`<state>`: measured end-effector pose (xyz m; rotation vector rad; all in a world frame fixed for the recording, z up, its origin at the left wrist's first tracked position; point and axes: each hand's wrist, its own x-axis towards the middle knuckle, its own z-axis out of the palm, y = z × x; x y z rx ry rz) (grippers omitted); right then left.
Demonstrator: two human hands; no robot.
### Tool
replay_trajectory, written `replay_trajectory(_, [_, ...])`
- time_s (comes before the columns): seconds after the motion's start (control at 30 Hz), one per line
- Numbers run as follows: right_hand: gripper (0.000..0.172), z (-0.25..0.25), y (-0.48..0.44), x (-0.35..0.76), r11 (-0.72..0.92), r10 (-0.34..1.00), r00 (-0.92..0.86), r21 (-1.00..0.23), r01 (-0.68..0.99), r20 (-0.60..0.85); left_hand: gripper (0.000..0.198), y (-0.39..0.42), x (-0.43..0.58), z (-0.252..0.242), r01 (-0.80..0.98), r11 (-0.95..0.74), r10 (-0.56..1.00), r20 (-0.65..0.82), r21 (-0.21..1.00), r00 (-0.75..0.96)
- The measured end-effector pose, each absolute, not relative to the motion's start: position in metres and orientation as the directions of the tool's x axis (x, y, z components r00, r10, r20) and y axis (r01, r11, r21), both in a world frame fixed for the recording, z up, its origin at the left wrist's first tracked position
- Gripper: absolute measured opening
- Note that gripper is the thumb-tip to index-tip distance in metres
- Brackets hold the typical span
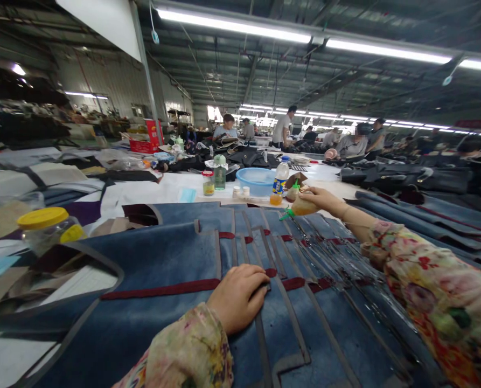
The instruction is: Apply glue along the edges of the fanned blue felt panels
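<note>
Blue leather panels with grey edges and dark red strips lie overlapped in a fanned row before me. My left hand rests palm down on them, fingers slightly bent and lying over a panel's edge. My right hand, farther forward, is wrapped around a squeeze bottle of yellowish liquid. The bottle is tilted, its green nozzle pointing down and left above the panels' far part. Shiny wet streaks run along the panel edges on the right. The contents look like glue, though I cannot be sure.
Beyond the panels stand a drink bottle, a blue basin, a green bottle and a small jar. A yellow-lidded jar is at left. More blue panels lie right. Several people work farther back.
</note>
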<state>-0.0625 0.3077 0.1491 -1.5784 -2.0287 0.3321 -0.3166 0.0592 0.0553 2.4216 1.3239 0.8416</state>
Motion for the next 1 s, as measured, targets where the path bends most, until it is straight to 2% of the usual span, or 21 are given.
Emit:
replay_trajectory(0.2, [0.041,0.139,0.319,-0.080,0.251,0.949,-0.104,-0.514,0.821,0.298,0.023,0.059,-0.316,0.057,0.684,-0.554,0.831,0.364,0.475,0.420])
replay_trajectory(0.43, [0.045,0.140,0.324,-0.078,0.190,0.966,-0.055,-0.554,0.811,0.251,0.022,0.059,-0.317,0.056,0.686,-0.560,0.826,0.375,0.464,0.421])
replay_trajectory(0.73, [0.044,0.146,0.288,-0.043,0.254,0.967,-0.202,-0.599,0.760,0.153,0.023,0.059,-0.316,0.057,0.690,-0.559,0.827,0.370,0.460,0.423])
replay_trajectory(0.87, [0.042,0.145,0.278,-0.034,0.237,0.971,-0.197,-0.593,0.770,0.134,0.024,0.060,-0.316,0.056,0.687,-0.567,0.821,0.380,0.455,0.426])
replay_trajectory(1.0, [0.046,0.142,0.271,-0.037,0.242,0.970,-0.168,-0.594,0.767,0.178,0.024,0.060,-0.316,0.057,0.690,-0.563,0.823,0.378,0.455,0.423])
